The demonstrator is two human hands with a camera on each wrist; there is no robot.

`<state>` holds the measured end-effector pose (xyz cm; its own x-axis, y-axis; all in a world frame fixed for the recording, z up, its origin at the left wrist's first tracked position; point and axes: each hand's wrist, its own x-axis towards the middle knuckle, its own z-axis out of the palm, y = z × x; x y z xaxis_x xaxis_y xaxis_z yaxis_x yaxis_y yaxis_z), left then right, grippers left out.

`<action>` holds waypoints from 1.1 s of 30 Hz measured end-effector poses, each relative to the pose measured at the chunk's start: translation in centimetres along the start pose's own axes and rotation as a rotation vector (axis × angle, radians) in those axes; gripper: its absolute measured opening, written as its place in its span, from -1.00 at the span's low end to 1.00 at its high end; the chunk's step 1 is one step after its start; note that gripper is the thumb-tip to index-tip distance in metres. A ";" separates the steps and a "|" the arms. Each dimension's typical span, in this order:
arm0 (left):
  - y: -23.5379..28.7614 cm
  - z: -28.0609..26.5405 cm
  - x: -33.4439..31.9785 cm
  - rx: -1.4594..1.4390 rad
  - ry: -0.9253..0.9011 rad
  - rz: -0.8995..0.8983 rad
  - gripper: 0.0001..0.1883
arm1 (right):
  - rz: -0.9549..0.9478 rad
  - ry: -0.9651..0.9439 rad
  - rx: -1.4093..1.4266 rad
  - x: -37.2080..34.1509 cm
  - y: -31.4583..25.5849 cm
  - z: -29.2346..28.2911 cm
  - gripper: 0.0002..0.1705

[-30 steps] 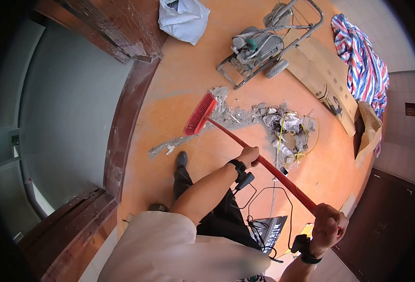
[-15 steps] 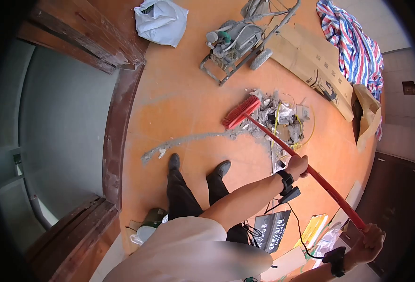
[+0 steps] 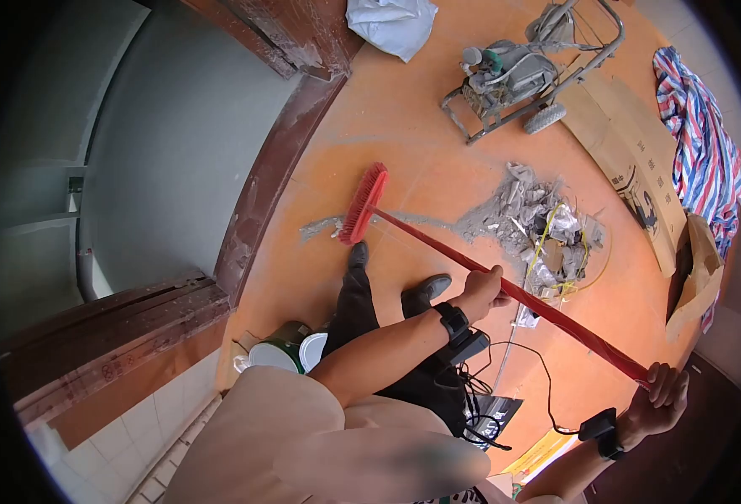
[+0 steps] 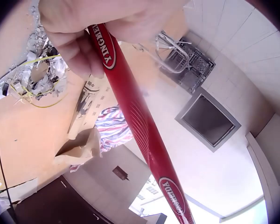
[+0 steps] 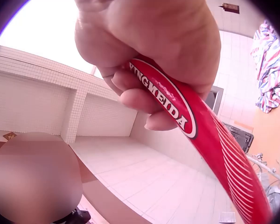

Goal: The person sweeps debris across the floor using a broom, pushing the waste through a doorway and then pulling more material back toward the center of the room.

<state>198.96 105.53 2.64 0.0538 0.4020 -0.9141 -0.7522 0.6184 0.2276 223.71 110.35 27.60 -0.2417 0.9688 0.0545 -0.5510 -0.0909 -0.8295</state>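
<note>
Both hands hold a red push broom [image 3: 363,204] by its long red handle. My left hand [image 3: 482,291] grips the handle partway down; in the left wrist view its fingers [image 4: 77,56] curl round the shaft. My right hand [image 3: 657,401] grips the upper end, and in the right wrist view a printed label [image 5: 163,98] shows beside its fingers. The broom's bristles are at the floor close to the toe of a dark shoe [image 3: 358,255], over the left end of a thin streak of grey dust [image 3: 421,219]. That streak runs right to a pile of rubble and plastic scraps [image 3: 547,227].
A dusty wheeled machine [image 3: 509,80] stands beyond the pile. Flattened cardboard [image 3: 631,160] and a striped tarp [image 3: 706,151] lie to the right. At the back is a white bag [image 3: 393,25]. A dark doorframe [image 3: 261,193] borders the left; buckets [image 3: 278,353] stand by my legs.
First the broom head pushed grey debris rightward to the pile. Since then it has swung back left, near the foot, both hands still gripping the handle.
</note>
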 end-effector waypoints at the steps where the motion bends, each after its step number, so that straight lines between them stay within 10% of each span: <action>1: 0.8 -2.6 0.2 -0.025 0.045 0.028 -0.72 | 0.033 -0.070 0.027 0.9 2.2 1.2 -0.66; 11: 3.3 -33.4 3.3 -0.187 0.543 0.227 -0.79 | 0.288 -0.659 -0.148 -2.8 24.9 15.7 -0.74; 14: 1.8 -33.3 6.1 -0.146 0.433 0.154 -0.79 | 0.244 -0.549 -0.261 -4.5 25.6 15.9 -0.76; 33: -2.4 10.9 8.3 0.120 -0.334 -0.130 -0.60 | -0.049 -0.212 -0.800 4.7 -0.4 7.9 -0.54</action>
<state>208.36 114.77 -1.86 0.3697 0.5011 -0.7824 -0.6438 0.7453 0.1730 216.47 113.13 32.63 -0.4215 0.8963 0.1376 0.1505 0.2188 -0.9641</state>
